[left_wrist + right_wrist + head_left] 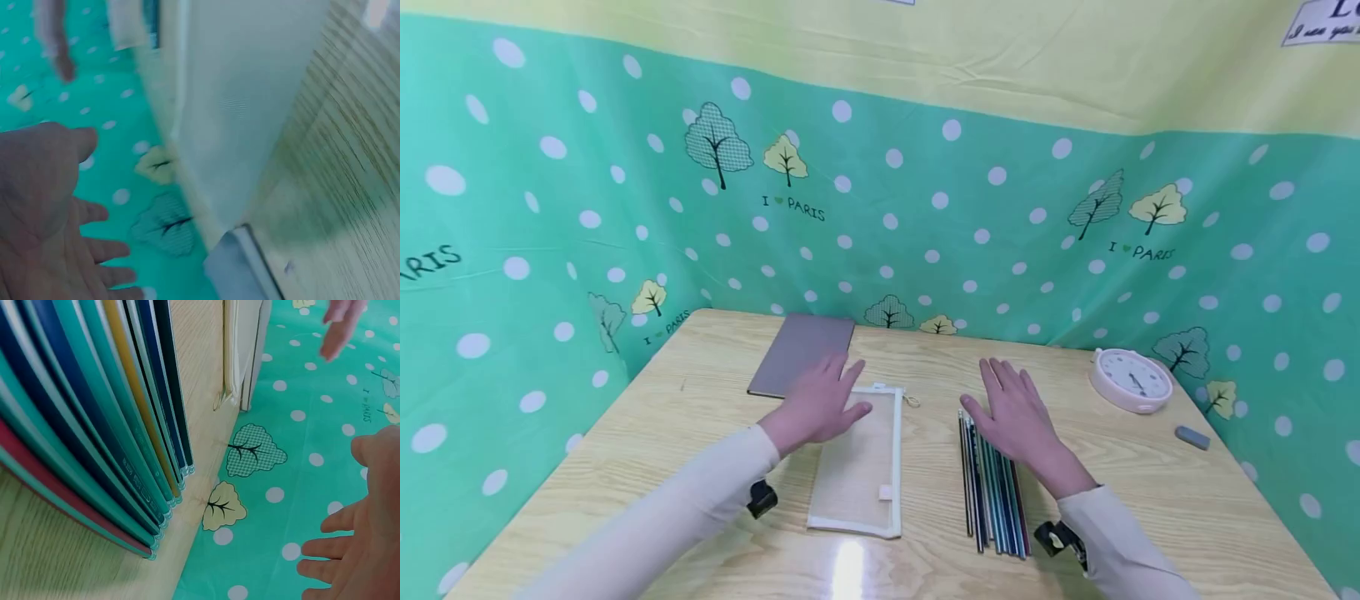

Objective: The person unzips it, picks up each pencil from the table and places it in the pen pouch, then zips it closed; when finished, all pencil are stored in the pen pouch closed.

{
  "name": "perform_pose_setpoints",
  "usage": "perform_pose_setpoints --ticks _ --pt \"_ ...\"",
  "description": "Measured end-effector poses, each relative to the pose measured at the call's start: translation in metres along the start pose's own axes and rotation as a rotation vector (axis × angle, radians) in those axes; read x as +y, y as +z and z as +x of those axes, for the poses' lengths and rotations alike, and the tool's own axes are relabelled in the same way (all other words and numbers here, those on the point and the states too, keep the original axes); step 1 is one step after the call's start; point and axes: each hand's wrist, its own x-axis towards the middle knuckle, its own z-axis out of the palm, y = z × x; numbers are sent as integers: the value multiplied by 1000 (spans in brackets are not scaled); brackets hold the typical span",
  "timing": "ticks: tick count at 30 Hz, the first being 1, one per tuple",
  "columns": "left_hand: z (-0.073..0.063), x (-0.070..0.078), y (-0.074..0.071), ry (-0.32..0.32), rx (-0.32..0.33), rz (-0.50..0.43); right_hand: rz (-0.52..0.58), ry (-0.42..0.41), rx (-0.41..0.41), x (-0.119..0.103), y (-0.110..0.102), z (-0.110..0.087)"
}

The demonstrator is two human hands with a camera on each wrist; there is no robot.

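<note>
A translucent zip pouch with white edging [857, 475] lies flat on the table, its small ring pull at the far right corner. My left hand [816, 402] hovers over the pouch's far left part, fingers straight and holding nothing. Right of the pouch, several pencils [992, 492] in blue, green and dark tones lie side by side; the right wrist view also shows a yellow pencil [134, 387] and a red one [62, 487] among them. Above their far ends is my right hand [1018, 417], its fingers extended and nothing in its grasp.
A grey-purple notebook [801, 350] lies behind the left hand. At the right stand a pink round clock [1131, 380] and, nearer, a grey eraser-like block [1192, 437]. A green dotted curtain [925, 208] hangs behind the wooden table [1120, 533].
</note>
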Motion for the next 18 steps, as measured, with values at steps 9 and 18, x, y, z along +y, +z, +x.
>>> perform_pose_setpoints --ticks 9,18 --pt "38 27 32 82 -102 264 29 -26 18 -3 3 -1" --pt "54 31 40 53 -117 190 49 -71 61 -2 7 -4"
